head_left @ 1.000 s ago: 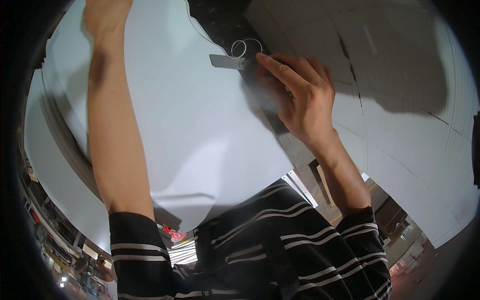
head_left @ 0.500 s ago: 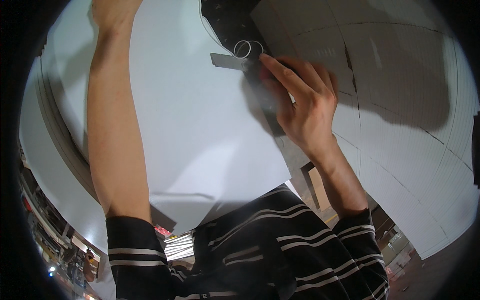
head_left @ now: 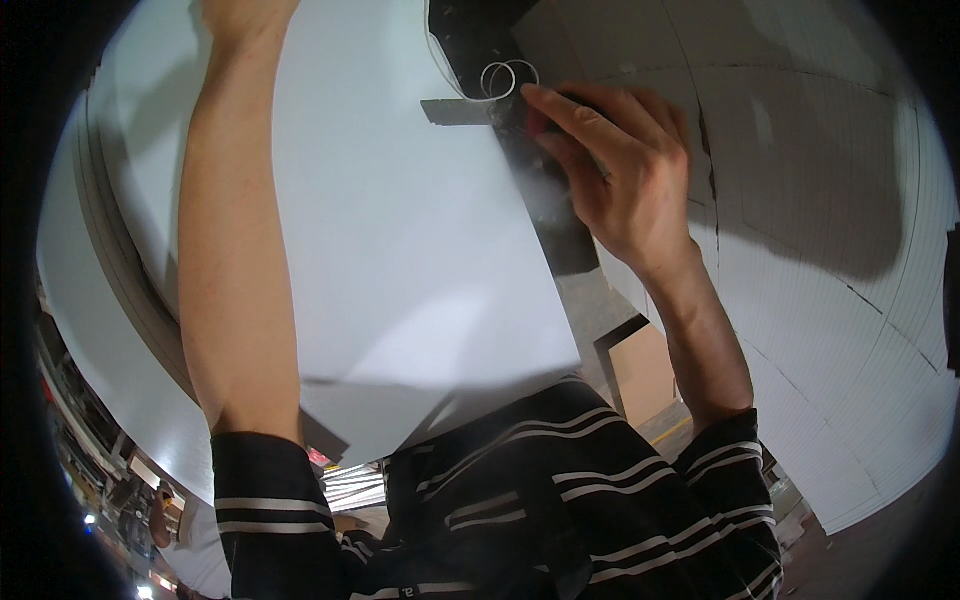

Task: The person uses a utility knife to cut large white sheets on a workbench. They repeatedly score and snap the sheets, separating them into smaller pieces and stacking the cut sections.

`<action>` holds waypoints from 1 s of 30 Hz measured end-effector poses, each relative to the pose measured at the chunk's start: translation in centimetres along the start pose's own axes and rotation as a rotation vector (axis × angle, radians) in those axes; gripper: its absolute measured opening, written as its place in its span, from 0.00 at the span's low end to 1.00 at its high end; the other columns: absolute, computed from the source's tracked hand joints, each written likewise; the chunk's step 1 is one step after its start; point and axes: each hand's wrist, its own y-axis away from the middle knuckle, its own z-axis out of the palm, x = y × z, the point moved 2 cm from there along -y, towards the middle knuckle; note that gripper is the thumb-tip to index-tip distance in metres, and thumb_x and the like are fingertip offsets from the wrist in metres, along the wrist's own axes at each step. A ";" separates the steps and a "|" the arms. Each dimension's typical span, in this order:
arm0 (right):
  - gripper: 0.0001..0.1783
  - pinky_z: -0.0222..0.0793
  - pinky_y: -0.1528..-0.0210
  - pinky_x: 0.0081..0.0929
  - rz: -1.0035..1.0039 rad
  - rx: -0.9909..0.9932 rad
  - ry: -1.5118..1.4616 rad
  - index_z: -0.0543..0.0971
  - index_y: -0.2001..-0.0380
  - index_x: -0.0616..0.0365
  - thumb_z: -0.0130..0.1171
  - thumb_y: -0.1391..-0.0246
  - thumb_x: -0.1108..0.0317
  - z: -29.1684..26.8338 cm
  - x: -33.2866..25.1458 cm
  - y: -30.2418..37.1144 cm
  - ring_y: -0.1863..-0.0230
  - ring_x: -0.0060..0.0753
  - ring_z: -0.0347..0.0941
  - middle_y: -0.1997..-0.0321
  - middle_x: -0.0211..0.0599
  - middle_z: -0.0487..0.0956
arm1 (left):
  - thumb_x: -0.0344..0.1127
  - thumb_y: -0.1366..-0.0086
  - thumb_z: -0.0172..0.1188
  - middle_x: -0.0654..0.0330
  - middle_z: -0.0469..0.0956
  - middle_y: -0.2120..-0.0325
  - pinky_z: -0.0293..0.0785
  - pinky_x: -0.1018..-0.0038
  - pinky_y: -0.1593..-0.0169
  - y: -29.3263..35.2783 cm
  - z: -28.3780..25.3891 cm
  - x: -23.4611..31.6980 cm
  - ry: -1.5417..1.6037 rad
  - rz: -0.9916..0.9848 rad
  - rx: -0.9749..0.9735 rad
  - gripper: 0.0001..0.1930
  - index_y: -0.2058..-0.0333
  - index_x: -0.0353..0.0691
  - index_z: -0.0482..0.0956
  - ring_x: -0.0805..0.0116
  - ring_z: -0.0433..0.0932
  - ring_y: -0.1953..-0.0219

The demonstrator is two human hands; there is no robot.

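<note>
Stretching away from the body, its long axis set roughly toward the top of the view, the white panel (head_left: 400,220) is laid beneath the left arm (head_left: 238,230) and to the left of the right hand (head_left: 640,165). At its far right edge a thin white strip (head_left: 483,76) is looped, close beside a grey tab (head_left: 455,112). By the right hand this loop is more nearly neighboured, the index tip being held just beside it; contact cannot be confirmed. Right index and thumb are curled toward each other with a narrow gap, but they are blurred, and whether anything is held cannot be told. The left hand (head_left: 248,12) is placed over the panel's far left part; its fingers are cut off by the upper edge, so its opening cannot be told.
</note>
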 end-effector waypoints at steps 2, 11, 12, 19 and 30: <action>0.15 0.68 0.49 0.37 -0.009 0.001 -0.013 0.88 0.52 0.41 0.72 0.43 0.60 0.1 0.2 -0.2 0.56 0.29 0.78 0.56 0.24 0.85 | 0.32 0.35 0.52 0.39 0.82 0.52 0.74 0.58 0.40 0.0 0.0 -0.1 0.000 0.008 0.010 0.18 0.48 0.35 0.80 0.40 0.80 0.46; 0.17 0.74 0.48 0.35 -0.057 -0.081 -0.034 0.88 0.51 0.45 0.71 0.45 0.69 -0.4 1.0 -0.8 0.54 0.33 0.81 0.56 0.31 0.87 | 0.29 0.36 0.52 0.38 0.83 0.53 0.75 0.60 0.41 -0.7 0.6 -1.2 0.049 0.003 0.025 0.19 0.48 0.33 0.79 0.42 0.81 0.46; 0.16 0.71 0.48 0.35 -0.063 -0.051 -0.060 0.88 0.51 0.42 0.71 0.44 0.66 -0.6 1.0 -0.7 0.56 0.31 0.80 0.56 0.28 0.87 | 0.28 0.36 0.52 0.38 0.83 0.53 0.75 0.60 0.41 -0.8 0.6 -1.4 0.044 0.012 0.023 0.19 0.48 0.33 0.79 0.42 0.81 0.46; 0.15 0.67 0.50 0.34 -0.076 -0.036 -0.058 0.88 0.51 0.37 0.70 0.42 0.59 -0.7 1.5 -0.9 0.60 0.26 0.78 0.58 0.23 0.85 | 0.28 0.37 0.53 0.38 0.84 0.55 0.76 0.63 0.43 -0.5 0.4 -1.2 0.120 -0.015 0.013 0.18 0.48 0.32 0.80 0.43 0.82 0.48; 0.15 0.69 0.48 0.36 -0.071 -0.064 -0.027 0.88 0.51 0.38 0.70 0.43 0.62 -0.5 0.6 -2.0 0.57 0.29 0.78 0.57 0.24 0.85 | 0.28 0.36 0.53 0.38 0.84 0.55 0.76 0.63 0.43 -0.6 0.4 -1.4 0.144 0.012 0.030 0.18 0.48 0.32 0.79 0.44 0.82 0.48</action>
